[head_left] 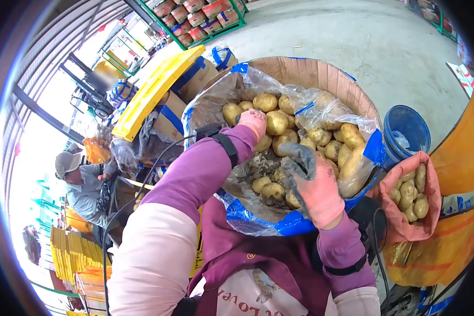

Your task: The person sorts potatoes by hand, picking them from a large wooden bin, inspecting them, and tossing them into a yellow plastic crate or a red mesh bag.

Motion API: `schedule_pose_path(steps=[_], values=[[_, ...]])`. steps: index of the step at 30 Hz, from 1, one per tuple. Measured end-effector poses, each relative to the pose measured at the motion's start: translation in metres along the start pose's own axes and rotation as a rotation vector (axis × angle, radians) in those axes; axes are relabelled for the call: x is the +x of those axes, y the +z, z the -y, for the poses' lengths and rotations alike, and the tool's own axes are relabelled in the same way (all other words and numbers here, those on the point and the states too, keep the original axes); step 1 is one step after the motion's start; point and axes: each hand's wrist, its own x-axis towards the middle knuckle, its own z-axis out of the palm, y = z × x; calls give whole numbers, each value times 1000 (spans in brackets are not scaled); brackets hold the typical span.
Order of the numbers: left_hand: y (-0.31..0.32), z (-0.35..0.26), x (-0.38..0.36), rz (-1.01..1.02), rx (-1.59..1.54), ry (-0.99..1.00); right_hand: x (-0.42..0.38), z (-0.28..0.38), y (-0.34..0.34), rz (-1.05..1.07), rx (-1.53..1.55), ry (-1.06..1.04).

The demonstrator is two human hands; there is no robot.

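A large round cardboard bin (321, 68), lined with clear plastic and edged with blue tape, holds many potatoes (276, 122). My left hand (254, 124), in a pink glove, reaches into the upper left of the bin among the potatoes; its fingertips are hidden. Over the right middle of the bin is my right hand (313, 184), in a pink glove with dark, dirty fingers. Its fingers curve toward the thumb beside a clump of soil and debris (258, 167), and whether they hold anything is unclear. Several potatoes lie below that clump.
To the right stand a blue bucket (407, 129) and a pink sack (431, 210) of potatoes. A yellow board (158, 92) lies over boxes at the left. A person in a cap (84, 184) works at the far left. Stacked baskets (197, 18) stand behind.
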Motion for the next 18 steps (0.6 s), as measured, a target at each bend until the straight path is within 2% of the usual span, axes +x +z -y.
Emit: schedule_pose_path(steps=[1, 3, 5, 7, 8, 9, 11, 12, 13, 14, 15, 16, 17, 18], values=[[1, -2, -6, 7, 4, -8, 1, -4, -2, 7, 9, 2], [5, 2, -20, -244, -122, -72, 4, -14, -2, 8, -210, -160], [7, 18, -16, -200, -194, -54, 3, -5, -4, 24, -126, -105], [17, 33, -6, -261, -506, -117, -1, -1, -2, 48, 56, -53], [16, 40, -6, -240, -613, -188, -4, 2, -2, -43, -130, -144], [32, 61, 17, -190, -678, -141, -6, 5, -4, -52, -136, -143], [-21, 58, -51, 115, -1398, -208, -7, 14, -10, -45, -255, -19], [-24, 66, -62, 140, -1535, -59, -6, 3, -8, -105, -281, -132], [-29, 70, -74, 166, -1665, 93, -2, -7, -4, -109, -288, -133], [-31, 72, -87, 165, -1667, 99, 4, -14, 0, -110, -155, -294], [-36, 71, -110, 58, -1679, 286, 4, -10, 2, -107, -89, -373], [-38, 69, -142, -143, -1474, 535, 3, -7, 5, -99, -23, -451], [-40, 66, -174, -382, -1270, 735, -5, 11, 0, 7, 115, -152], [-35, 62, -184, -47, -1766, 640, -9, 20, -3, 113, 245, 151]])
